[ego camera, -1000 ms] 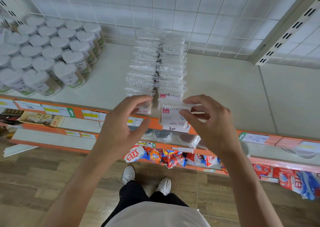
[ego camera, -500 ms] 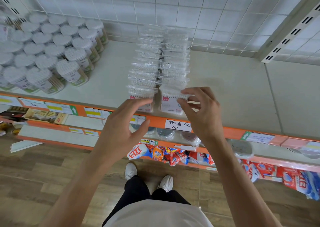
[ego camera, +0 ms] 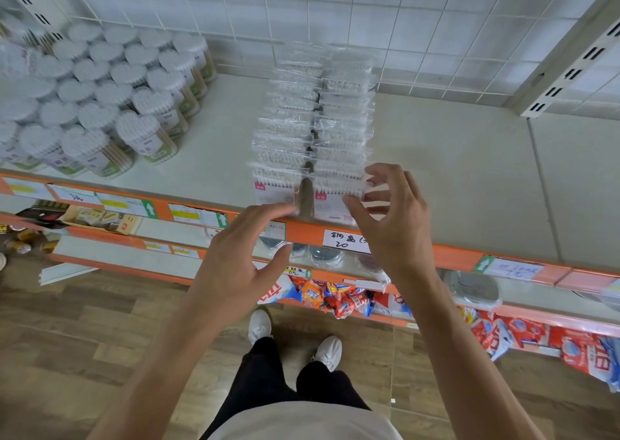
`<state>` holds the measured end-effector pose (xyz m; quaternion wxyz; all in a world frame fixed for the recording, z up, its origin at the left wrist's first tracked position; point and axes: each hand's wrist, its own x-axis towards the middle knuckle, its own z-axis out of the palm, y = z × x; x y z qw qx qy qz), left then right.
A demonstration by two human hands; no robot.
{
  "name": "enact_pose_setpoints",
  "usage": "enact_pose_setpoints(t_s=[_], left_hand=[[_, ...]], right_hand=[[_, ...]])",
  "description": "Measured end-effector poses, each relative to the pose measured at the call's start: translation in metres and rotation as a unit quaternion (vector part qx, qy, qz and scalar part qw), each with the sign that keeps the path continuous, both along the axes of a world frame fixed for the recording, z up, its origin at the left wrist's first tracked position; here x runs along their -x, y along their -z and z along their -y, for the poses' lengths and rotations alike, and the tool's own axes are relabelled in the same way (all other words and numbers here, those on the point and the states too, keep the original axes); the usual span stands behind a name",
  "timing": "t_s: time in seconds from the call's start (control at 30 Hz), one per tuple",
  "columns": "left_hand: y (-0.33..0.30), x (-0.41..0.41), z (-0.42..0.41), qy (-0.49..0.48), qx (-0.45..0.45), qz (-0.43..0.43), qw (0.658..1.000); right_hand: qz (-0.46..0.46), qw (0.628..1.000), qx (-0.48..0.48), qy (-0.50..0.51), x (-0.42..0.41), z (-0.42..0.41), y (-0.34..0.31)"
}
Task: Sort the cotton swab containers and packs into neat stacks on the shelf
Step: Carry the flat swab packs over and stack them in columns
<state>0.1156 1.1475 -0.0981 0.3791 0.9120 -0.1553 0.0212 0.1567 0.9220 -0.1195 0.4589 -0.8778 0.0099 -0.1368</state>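
Shelf (ego camera: 453, 177) first: a pale board with an orange price rail (ego camera: 419, 248) along its front edge, just under both hands. Far to the left of the left hand (ego camera: 241, 255) stand the round cotton swab containers (ego camera: 100, 104), packed lid to lid in a tight block, probably so that they stay upright; the block is cut off at the picture's left edge. Directly beyond the fingertips run two rows of clear cotton swab packs (ego camera: 315, 120), standing overlapped front to back, likely to keep labels facing the aisle. The right hand (ego camera: 392, 218) has its fingers curled at the front pack of the right row (ego camera: 335, 198), thumb and forefinger at its right edge; whether they actually pinch it is hard to tell. The left hand is spread flat, fingertips touching the front pack of the left row (ego camera: 273, 191), seemingly squaring it. Print on the labels is unreadable.
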Motion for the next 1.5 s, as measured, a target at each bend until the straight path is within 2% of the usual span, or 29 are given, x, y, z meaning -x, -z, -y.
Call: enact_pose_setpoints(t_s=[0.2, 0.43, 0.57, 0.77, 0.93, 1.17, 1.5], left_hand=[[0.001, 0.002, 0.003, 0.011, -0.002, -0.002, 1.0], [0.002, 0.017, -0.025, 0.017, 0.02, 0.021, 0.999], [0.006, 0.024, -0.054, 0.005, 0.017, 0.006, 1.0], [0.002, 0.054, -0.131, -0.029, 0.018, -0.004, 0.999], [0.002, 0.104, -0.23, -0.096, 0.018, -0.015, 0.995], [-0.007, 0.177, -0.362, -0.19, -0.033, -0.007, 0.981], [-0.01, 0.205, -0.466, -0.279, -0.047, -0.006, 0.959]], right_hand=[[0.035, 0.995, 0.094, -0.02, 0.025, 0.007, -0.012], [0.023, 0.989, 0.138, -0.042, 0.047, -0.013, -0.013], [0.042, 0.987, 0.138, -0.066, 0.049, -0.045, -0.02], [0.003, 0.977, 0.162, -0.14, 0.063, -0.134, -0.02], [0.002, 0.956, 0.169, -0.24, 0.08, -0.243, -0.022], [-0.015, 0.92, 0.191, -0.341, 0.102, -0.391, -0.03], [-0.008, 0.886, 0.186, -0.425, 0.091, -0.522, -0.038]])
